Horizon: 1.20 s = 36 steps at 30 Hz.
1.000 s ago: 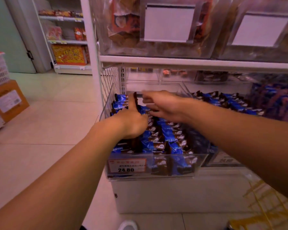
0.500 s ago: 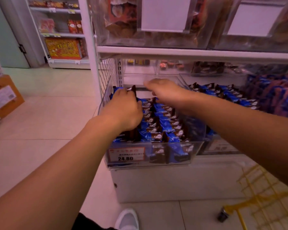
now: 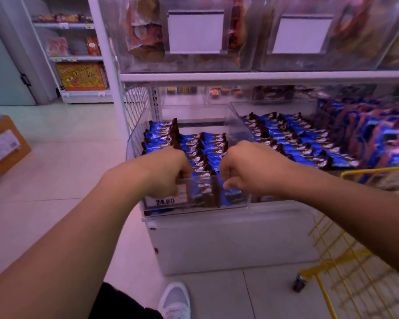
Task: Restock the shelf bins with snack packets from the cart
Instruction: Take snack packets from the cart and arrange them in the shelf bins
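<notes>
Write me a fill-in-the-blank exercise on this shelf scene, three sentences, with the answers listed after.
1. The price tag on the front of the clear bin reads ____.
2. The wire cart at the right is coloured ____.
3. Both the left hand and the right hand are at the bin's ____ edge.

Missing words: 24.80; yellow; front

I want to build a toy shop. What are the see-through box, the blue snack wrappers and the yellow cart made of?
The bin looks like clear hard plastic, likely acrylic: the packets show through its flat glossy walls. The snack packets look like shiny plastic film, with crimped ends and bright glints. The cart looks like metal wire with a yellow coating, since it is a thin grid of rods. Both hands, left and right, grip the bin's front.
</notes>
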Motion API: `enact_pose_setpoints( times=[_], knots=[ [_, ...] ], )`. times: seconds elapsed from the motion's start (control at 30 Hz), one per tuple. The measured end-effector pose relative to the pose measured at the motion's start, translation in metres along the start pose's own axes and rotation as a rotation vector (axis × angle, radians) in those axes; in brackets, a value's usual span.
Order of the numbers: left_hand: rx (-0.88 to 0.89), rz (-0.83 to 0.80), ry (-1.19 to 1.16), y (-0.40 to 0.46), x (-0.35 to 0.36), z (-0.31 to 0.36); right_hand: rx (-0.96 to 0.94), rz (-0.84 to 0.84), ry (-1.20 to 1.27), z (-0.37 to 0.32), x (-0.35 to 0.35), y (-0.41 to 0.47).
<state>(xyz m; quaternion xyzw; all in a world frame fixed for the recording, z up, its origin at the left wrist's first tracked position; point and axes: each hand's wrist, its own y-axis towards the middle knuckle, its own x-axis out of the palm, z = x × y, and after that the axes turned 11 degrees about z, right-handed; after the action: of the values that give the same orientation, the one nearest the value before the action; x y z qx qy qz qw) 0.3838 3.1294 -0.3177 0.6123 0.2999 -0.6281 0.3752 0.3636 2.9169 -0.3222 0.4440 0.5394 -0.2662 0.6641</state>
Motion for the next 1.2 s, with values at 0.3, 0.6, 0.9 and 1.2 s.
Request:
enact_pose_setpoints(
  times=[0.3,0.6,0.9,1.2],
  knots=[
    [-0.006,-0.033,0.033,0.039,0.011,-0.01,0.085,-0.016,0.031,0.01,0.013,0.021],
    [-0.074,-0.059,-0.083,0.028,0.013,-0.036,0.066,-0.058,0.08,0.003,0.015,0.025],
    [-0.157,-0.088,-0.033,0.022,0.006,-0.023,0.122,-0.277,0.126,0.007,0.009,0.034],
    [-0.189,-0.02,0.081,0.004,-0.005,-0.037,0.069,-0.444,0.071,0.005,0.005,0.055]
  ],
)
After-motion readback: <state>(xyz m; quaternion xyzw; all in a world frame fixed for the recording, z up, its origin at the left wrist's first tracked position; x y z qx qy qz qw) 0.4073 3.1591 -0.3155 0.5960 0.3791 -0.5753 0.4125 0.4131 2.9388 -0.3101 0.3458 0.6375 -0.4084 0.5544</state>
